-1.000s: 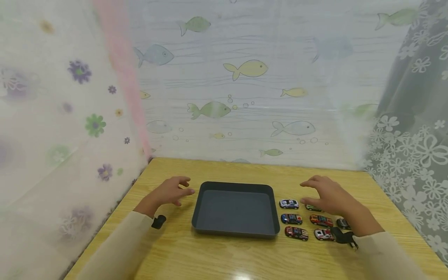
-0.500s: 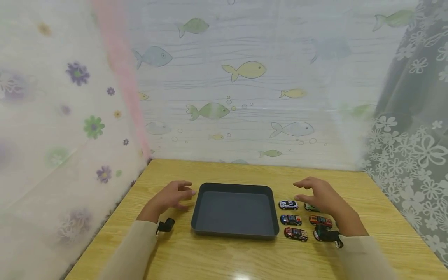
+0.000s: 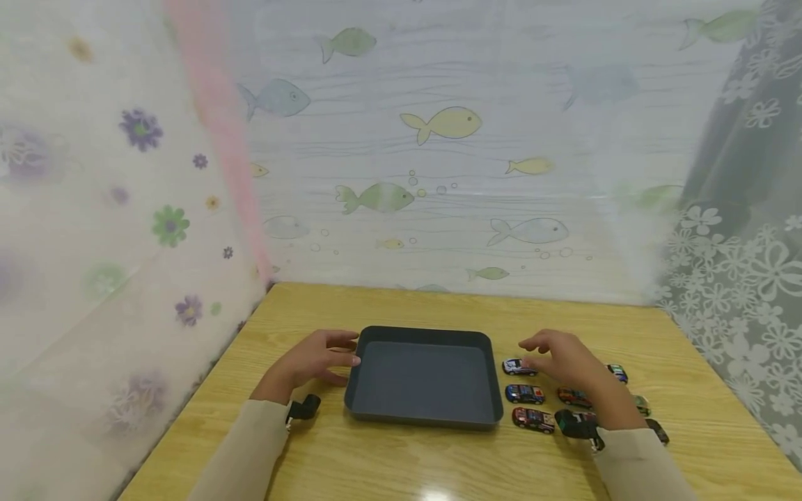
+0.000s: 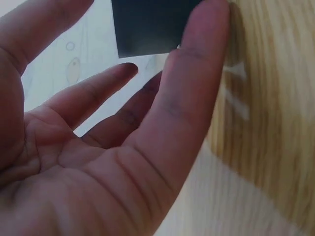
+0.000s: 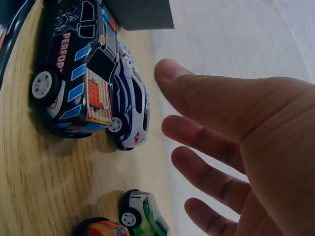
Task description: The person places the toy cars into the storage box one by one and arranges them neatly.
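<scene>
A dark grey rectangular baking tray lies on the table. My left hand is at its left side, thumb and fingertips right at the rim; in the left wrist view the loosely spread hand has the dark tray wall beyond its fingers. My right hand hovers with fingers apart over the toy cars, its thumb overlapping the white toy car in the head view. The right wrist view shows nothing between thumb and fingers, with the white-and-blue toy car just beyond the thumb.
Below the white car stand a blue toy car and a dark red one. More cars, among them an orange one, lie partly hidden under my right arm. Patterned curtains enclose the wooden table.
My left hand has moved right to the tray's left rim. My right hand has shifted left and lower toward the white car, uncovering cars on the right. Tray and cars stay in place.
</scene>
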The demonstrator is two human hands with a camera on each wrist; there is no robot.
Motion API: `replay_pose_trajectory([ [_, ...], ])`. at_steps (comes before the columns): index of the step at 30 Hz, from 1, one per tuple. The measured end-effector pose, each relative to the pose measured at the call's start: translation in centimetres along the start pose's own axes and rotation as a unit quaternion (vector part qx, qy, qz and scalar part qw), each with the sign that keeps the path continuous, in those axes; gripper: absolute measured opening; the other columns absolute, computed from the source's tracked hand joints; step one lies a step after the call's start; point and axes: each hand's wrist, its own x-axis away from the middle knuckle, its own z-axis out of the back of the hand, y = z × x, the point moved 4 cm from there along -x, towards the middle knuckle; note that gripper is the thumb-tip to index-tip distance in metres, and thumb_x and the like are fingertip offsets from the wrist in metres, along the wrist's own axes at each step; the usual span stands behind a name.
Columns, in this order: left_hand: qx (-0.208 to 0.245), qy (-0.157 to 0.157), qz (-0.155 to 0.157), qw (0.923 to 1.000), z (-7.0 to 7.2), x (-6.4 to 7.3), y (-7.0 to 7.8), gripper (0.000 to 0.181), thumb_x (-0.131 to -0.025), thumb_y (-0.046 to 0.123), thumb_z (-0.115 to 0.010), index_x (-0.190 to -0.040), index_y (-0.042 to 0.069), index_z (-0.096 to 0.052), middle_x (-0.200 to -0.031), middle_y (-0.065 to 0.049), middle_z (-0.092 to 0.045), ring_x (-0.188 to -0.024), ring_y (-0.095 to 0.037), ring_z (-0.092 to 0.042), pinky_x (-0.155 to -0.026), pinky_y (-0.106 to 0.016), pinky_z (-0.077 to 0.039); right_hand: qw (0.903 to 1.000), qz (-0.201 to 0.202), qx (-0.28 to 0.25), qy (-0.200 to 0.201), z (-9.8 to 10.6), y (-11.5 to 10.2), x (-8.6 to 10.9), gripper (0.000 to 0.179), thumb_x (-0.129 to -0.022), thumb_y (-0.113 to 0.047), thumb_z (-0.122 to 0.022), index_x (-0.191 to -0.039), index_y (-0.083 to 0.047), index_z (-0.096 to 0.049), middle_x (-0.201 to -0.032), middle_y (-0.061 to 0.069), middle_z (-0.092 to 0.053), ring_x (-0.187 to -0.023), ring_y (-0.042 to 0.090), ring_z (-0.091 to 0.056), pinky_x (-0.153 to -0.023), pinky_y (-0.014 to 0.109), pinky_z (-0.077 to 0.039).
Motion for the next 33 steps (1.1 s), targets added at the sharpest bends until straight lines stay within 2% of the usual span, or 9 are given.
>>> replay_pose_trajectory([
  [6, 0.012, -0.018, -0.007, 0.9997, -0.3, -0.2, -0.4, 0.075, -0.094, 0.019, -0.079, -0.158, 0.007, -0.043, -0.159, -0.025, -0.041, -0.128, -0.034, -0.062, -0.089, -0.05, -0.063, 0.9995, -0.023, -0.014, -0.018, -0.6, 0.4, 0.3, 0.033, -0.094, -0.023, -0.078, -0.123, -0.009, -0.076, -0.123, 0.01, -0.072, -0.112, 0.036, -0.066, -0.084, 0.049, -0.061],
  [11, 0.021, -0.018, -0.003, 0.9996, -0.4, -0.2, -0.6, 0.074, -0.095, 0.017, -0.078, -0.158, 0.008, -0.041, -0.16, -0.024, -0.041, -0.127, -0.033, -0.063, -0.089, -0.049, -0.063, 0.9989, -0.032, -0.013, -0.032, -1.2, 0.6, 0.1, 0.03, -0.093, -0.023, -0.079, -0.121, -0.012, -0.077, -0.123, 0.01, -0.072, -0.113, 0.037, -0.066, -0.088, 0.052, -0.06],
  [21, 0.036, -0.008, 0.009, 0.9993, -0.6, -0.2, -0.6, 0.073, -0.096, 0.014, -0.076, -0.159, 0.01, -0.041, -0.16, -0.023, -0.041, -0.126, -0.032, -0.064, -0.088, -0.047, -0.064, 0.9989, -0.043, 0.007, -0.017, -1.7, 0.3, -0.1, 0.018, -0.092, -0.018, -0.08, -0.109, -0.017, -0.081, -0.119, 0.007, -0.074, -0.111, 0.037, -0.068, -0.09, 0.055, -0.059],
  [33, 0.035, -0.02, 0.006, 0.9992, -0.5, -0.2, -0.6, 0.072, -0.098, 0.014, -0.073, -0.161, 0.013, -0.038, -0.163, -0.022, -0.037, -0.132, -0.034, -0.06, -0.09, -0.049, -0.063, 0.9981, -0.053, 0.018, -0.024, -1.7, 0.2, -0.2, 0.02, -0.092, -0.017, -0.079, -0.112, -0.015, -0.081, -0.121, 0.011, -0.073, -0.108, 0.035, -0.067, -0.087, 0.053, -0.06],
])
